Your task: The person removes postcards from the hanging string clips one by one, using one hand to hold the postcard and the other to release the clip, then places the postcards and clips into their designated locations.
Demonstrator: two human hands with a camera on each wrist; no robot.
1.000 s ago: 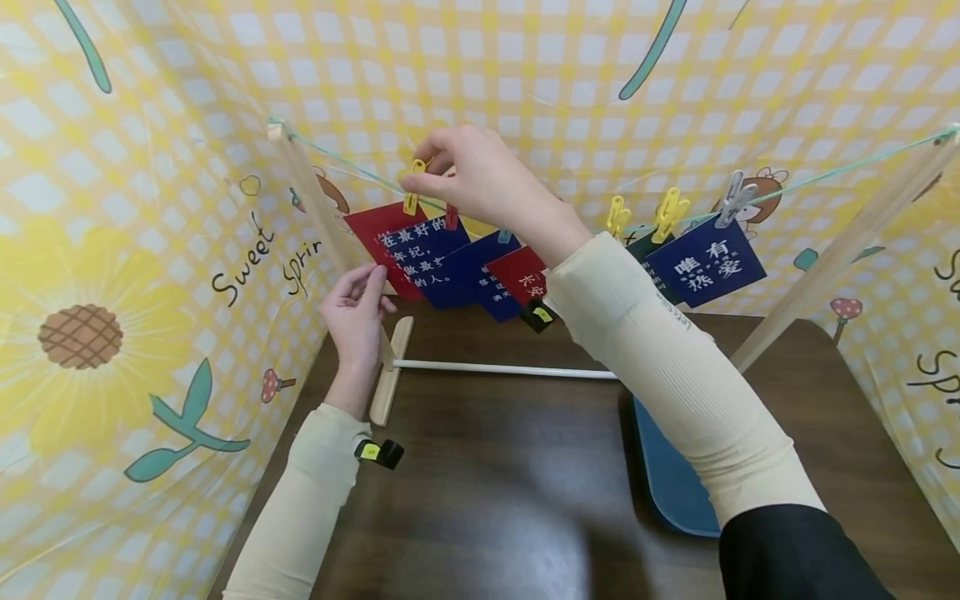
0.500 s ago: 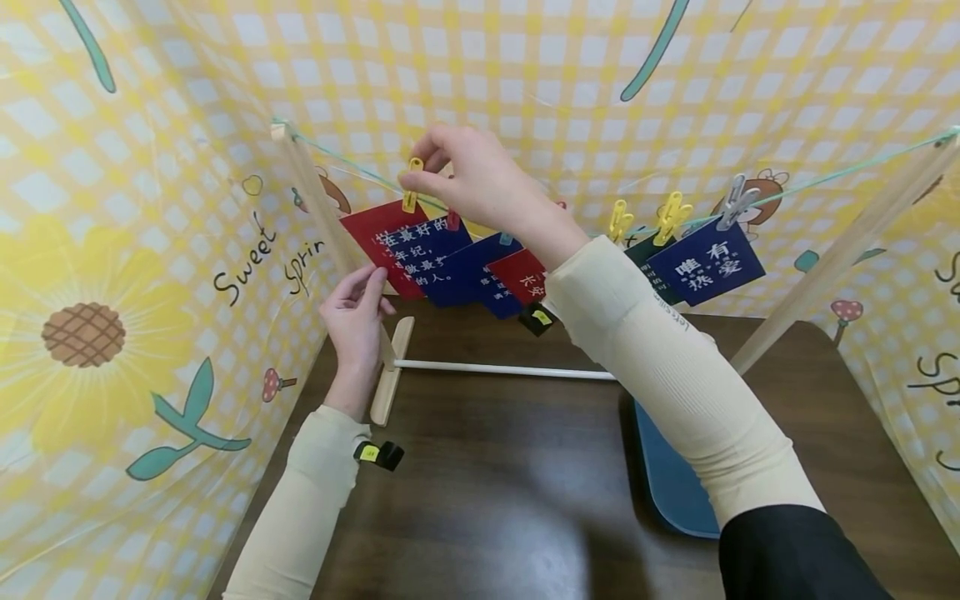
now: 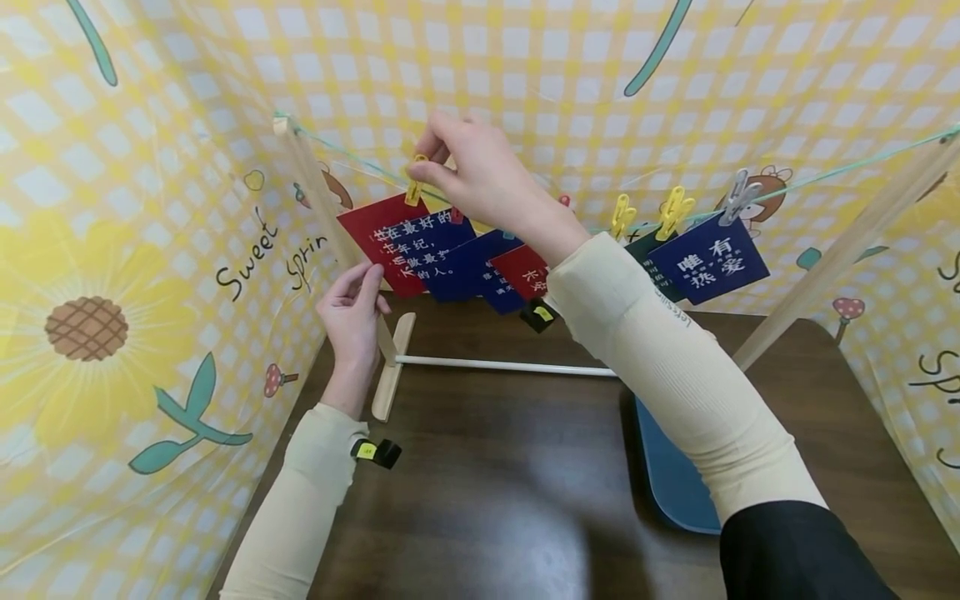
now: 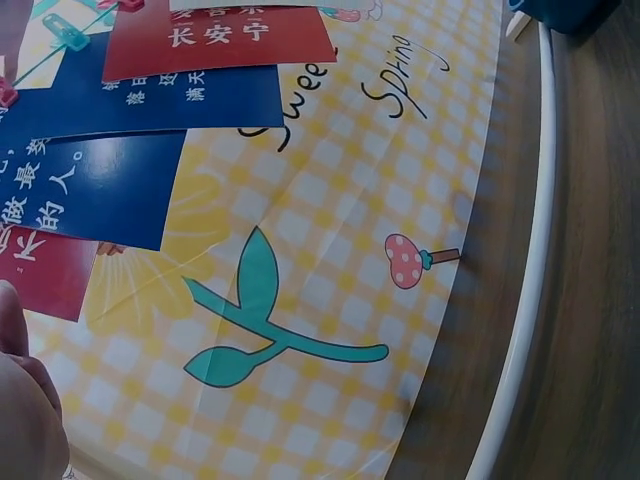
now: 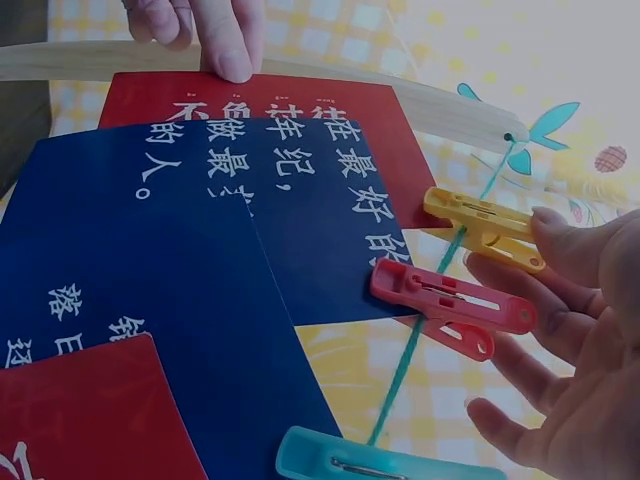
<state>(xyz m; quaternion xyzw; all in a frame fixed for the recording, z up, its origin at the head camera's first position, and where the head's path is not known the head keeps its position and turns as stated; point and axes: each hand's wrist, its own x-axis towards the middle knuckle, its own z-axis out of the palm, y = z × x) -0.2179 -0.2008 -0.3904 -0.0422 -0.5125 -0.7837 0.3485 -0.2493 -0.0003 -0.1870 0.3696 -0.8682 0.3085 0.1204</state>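
Little has changed: upper centre, my right hand still pinches a yellow plastic peg, my left hand a red rectangular card; adjusting seems unfinished.

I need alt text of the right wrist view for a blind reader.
A right hand pinches a yellow plastic clothespin at a green string; a left hand holds a white-lettered red paper card. A dark blue paper card overlaps it.
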